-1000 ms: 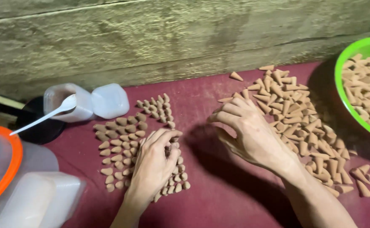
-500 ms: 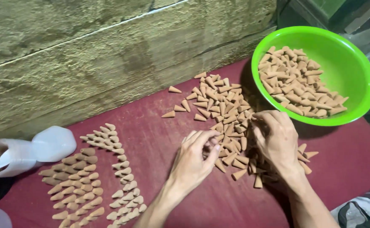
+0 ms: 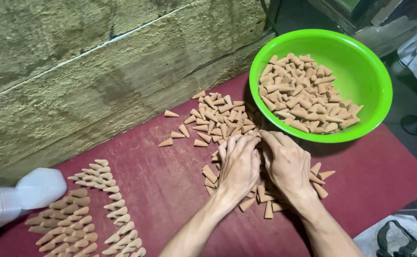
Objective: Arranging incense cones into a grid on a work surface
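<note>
Clay-brown cones point(image 3: 218, 119) lie heaped under the left hand point(image 3: 239, 166) and right hand point(image 3: 287, 162), both cupped together gathering them; lifting a handful needs a firm scoop.

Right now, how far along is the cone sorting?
Done: several neat rows of cones lie at the left of the red mat, beside a white bottle. In hand: the left hand and right hand both press down on the loose pile of cones mid-mat. Left: that scattered pile, plus the green bowl, which holds many more cones.
</note>
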